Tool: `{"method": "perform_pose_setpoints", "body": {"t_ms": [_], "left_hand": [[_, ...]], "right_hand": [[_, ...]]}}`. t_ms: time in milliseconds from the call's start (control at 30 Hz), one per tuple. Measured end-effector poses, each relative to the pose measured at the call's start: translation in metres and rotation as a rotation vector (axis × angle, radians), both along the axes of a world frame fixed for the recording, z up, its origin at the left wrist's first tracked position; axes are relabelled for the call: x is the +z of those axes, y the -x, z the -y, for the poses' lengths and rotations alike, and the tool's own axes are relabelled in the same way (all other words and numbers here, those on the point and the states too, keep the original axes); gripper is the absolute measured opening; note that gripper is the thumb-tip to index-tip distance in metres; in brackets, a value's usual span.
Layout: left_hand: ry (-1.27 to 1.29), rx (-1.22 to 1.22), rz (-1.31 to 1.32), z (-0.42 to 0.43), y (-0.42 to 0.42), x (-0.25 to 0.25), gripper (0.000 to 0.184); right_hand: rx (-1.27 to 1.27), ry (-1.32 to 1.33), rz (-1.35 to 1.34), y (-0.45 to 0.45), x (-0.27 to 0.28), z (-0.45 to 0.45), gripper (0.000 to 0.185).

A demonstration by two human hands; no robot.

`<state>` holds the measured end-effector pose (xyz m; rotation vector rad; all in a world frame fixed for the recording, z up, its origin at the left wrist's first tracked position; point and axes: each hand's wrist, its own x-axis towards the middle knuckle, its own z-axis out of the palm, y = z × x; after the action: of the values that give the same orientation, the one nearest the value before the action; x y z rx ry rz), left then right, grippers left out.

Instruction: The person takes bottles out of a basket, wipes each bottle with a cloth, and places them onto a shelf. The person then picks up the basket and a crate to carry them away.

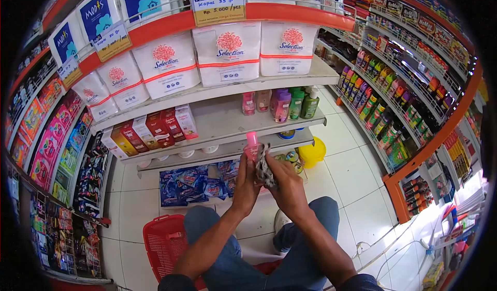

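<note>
My left hand point(245, 186) is wrapped round a small pink bottle point(252, 145), held upright with its cap at the top. A grey-and-white patterned cloth point(265, 171) is bunched in my right hand point(288, 186) and pressed against the bottle's side. Both hands are close together in front of the lower shelves. Behind them, on the middle shelf, stand several bottles: pink ones point(248, 103), a purple one point(282, 106) and green ones point(309, 104).
Boxes point(164, 127) line the middle shelf's left side. Below lie blue packets point(187, 186). A red basket point(155, 239) sits left of my knees, a yellow container point(312, 152) at right. Cotton packs point(227, 53) fill the upper shelf point(310, 78). Racks of bottles point(370, 107) stand right.
</note>
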<state>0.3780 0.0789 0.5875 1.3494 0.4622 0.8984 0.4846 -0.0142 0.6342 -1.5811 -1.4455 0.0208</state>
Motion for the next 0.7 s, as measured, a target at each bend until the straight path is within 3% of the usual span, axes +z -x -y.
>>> {"method": "perform_pose_setpoints", "body": {"t_ms": [67, 100, 200, 233, 300, 400, 533, 700], "left_hand": [[0.338, -0.033, 0.176, -0.002, 0.0, 0.007, 0.069], [0.335, -0.034, 0.177, -0.004, 0.0, 0.005, 0.069], [-0.007, 0.069, -0.024, -0.016, 0.0, -0.006, 0.054], [-0.006, 0.069, -0.019, -0.018, 0.0, -0.01, 0.054], [-0.143, 0.131, -0.081, -0.021, -0.002, -0.013, 0.053], [-0.254, 0.147, -0.113, -0.014, 0.002, -0.017, 0.051], [-0.431, 0.157, -0.164, -0.009, 0.012, -0.002, 0.049], [-0.691, 0.292, -0.271, -0.005, 0.015, 0.018, 0.045]], "right_hand": [[0.02, 0.054, 0.014, -0.001, 0.0, 0.007, 0.071], [0.03, 0.081, 0.02, -0.004, 0.001, 0.01, 0.067], [0.09, 0.228, -0.113, -0.026, 0.025, 0.025, 0.058], [0.118, 0.307, -0.178, -0.03, 0.034, 0.027, 0.054], [0.057, 0.239, -0.23, -0.027, 0.05, 0.022, 0.05], [-0.064, -0.076, 0.386, -0.016, 0.068, 0.005, 0.055], [-0.023, -0.039, 0.533, -0.016, 0.058, -0.028, 0.051], [0.012, 0.114, 0.498, -0.025, 0.071, -0.045, 0.04]]}}
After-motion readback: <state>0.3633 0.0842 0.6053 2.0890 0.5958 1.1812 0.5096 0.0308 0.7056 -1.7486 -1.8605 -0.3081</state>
